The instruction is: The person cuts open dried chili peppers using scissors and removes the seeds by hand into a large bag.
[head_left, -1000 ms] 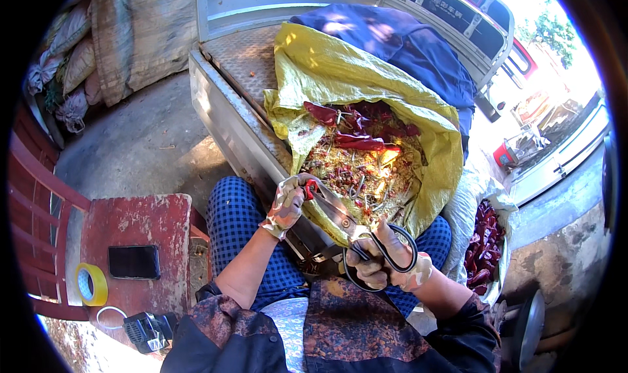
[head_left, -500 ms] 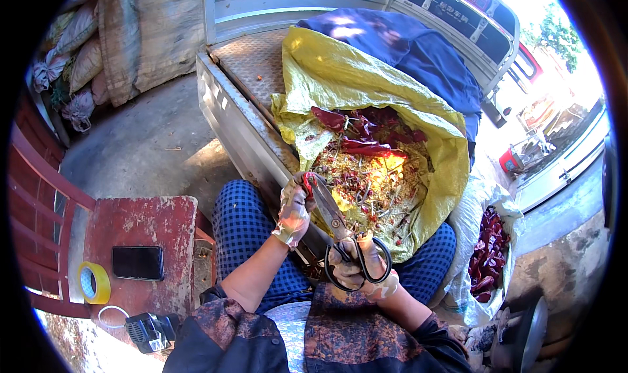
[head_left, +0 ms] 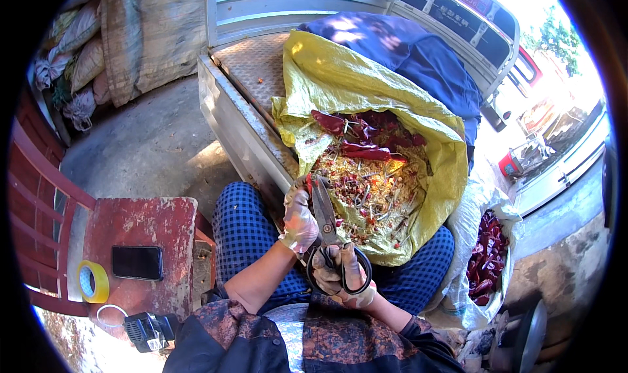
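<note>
My right hand (head_left: 341, 275), in a pale glove, grips a pair of large scissors (head_left: 322, 211) by the black loop handles, blades pointing up and away from me. My gloved left hand (head_left: 299, 224) is closed close beside the blades, pinching a small red dried chili pepper (head_left: 309, 182) at their tips; most of it is hidden. Just beyond both hands lies an open yellow woven sack (head_left: 340, 69). Inside it are dried red chilies (head_left: 366, 152) over a layer of seeds, stems and scraps (head_left: 366, 203).
The sack rests on a metal truck bed (head_left: 252, 59) with a dark blue cloth (head_left: 418, 52) behind. At right stands a white sack (head_left: 461, 278) of dried chilies. On the left, a worn red chair (head_left: 140, 219) holds a phone (head_left: 137, 262) and a yellow tape roll (head_left: 93, 281).
The scissors and my right hand have shifted left, and the blades now point more steeply upward. My left hand has turned slightly and stays by the tips.
</note>
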### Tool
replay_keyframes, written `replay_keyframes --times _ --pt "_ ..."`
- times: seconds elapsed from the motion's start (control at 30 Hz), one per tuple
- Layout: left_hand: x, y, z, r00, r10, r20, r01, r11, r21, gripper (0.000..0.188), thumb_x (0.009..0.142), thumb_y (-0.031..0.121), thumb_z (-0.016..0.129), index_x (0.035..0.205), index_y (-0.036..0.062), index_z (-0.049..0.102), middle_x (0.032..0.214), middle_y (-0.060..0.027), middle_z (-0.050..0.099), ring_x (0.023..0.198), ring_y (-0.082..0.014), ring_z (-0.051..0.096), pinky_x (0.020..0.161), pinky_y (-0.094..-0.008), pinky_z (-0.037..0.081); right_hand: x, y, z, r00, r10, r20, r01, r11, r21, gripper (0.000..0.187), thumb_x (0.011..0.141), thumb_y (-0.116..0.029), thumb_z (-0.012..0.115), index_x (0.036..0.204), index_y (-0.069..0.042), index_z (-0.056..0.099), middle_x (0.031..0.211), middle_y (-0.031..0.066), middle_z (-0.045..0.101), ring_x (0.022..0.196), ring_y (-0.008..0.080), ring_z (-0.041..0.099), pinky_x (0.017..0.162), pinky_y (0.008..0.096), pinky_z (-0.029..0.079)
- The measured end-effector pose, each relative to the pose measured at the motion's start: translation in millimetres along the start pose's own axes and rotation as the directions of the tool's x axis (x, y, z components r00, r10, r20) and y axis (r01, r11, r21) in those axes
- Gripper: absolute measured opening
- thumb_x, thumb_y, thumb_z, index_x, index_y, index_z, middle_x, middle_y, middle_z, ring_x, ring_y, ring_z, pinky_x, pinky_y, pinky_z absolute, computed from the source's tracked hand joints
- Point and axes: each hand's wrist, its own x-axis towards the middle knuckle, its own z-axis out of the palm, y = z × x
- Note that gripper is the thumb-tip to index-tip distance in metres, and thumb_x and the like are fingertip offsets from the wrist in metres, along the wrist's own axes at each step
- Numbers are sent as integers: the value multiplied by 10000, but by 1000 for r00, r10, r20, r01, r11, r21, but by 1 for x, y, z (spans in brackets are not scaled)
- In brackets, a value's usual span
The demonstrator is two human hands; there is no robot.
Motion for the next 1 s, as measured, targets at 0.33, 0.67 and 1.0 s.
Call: replay_keyframes --times 0.33,0.67,1.0 --pt "-8 5 6 991 132 27 -133 990 47 202 943 222 477 1073 94 562 910 -7 612 671 -49 493 586 -197 390 -5 -26 -18 999 -21 -45 7 958 -286 585 881 -568 475 975 7 533 606 -29 452 471 51 407 406 179 303" --pt "-3 6 -1 975 -100 200 132 979 -156 143 908 271 515 946 146 574 660 73 425 530 -47 337 508 -217 260 -3 -22 -49 931 31 364 -171 917 360 817 751 -756 420 1092 -20 520 583 -32 408 439 20 329 362 154 249" --pt "-8 3 -5 981 32 191 -40 999 37 368 864 347 594 1034 24 553 655 50 405 520 -55 306 471 -217 254 -29 -81 -52 921 -325 213 130 -259 -957 562 685 -311 747 1076 35 541 797 115 596 685 281 592 616 357 462"
